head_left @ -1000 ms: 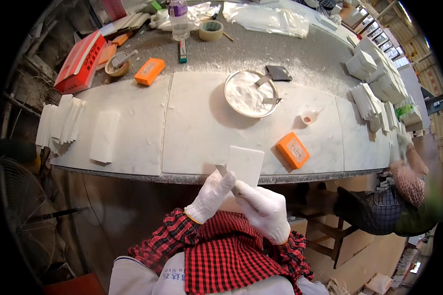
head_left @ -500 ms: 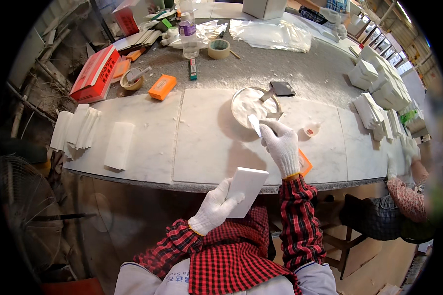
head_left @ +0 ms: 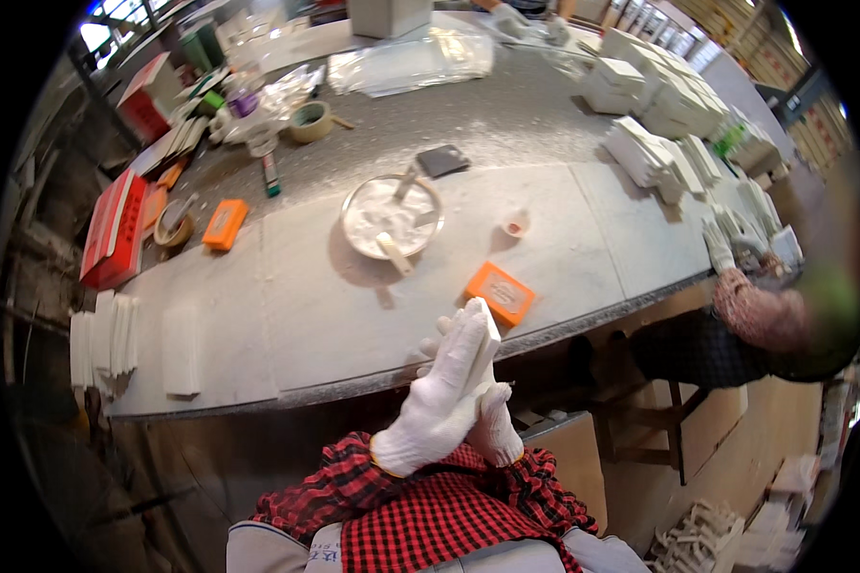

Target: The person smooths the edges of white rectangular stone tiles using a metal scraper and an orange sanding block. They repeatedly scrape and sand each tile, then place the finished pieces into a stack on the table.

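Observation:
A white rectangular tile [head_left: 490,350] stands tilted between my two gloved hands, just in front of the table's near edge. My left hand [head_left: 435,396] lies along its left face with the fingers pressed close together. My right hand [head_left: 494,427] grips it from the other side, its fingers partly hidden behind the tile. Beyond them sits a round metal bowl [head_left: 439,212] of white powder or paste [head_left: 377,212]. A pale-handled spreader [head_left: 394,254] leans on its near rim, and another metal tool [head_left: 406,181] sticks up at the far side.
An orange box [head_left: 501,293] lies beside my hands, near a small white bottle [head_left: 516,225]. Tile stacks stand at left [head_left: 115,334] and right [head_left: 640,153]. A co-worker's gloved hand [head_left: 719,246] rests at the right. Tape [head_left: 310,122] and plastic sheeting [head_left: 411,62] lie farther back.
My right hand has left the bowl and come to the tile; the white spreader it held now rests in the bowl. My left hand has flattened along the tile. The view has swung right.

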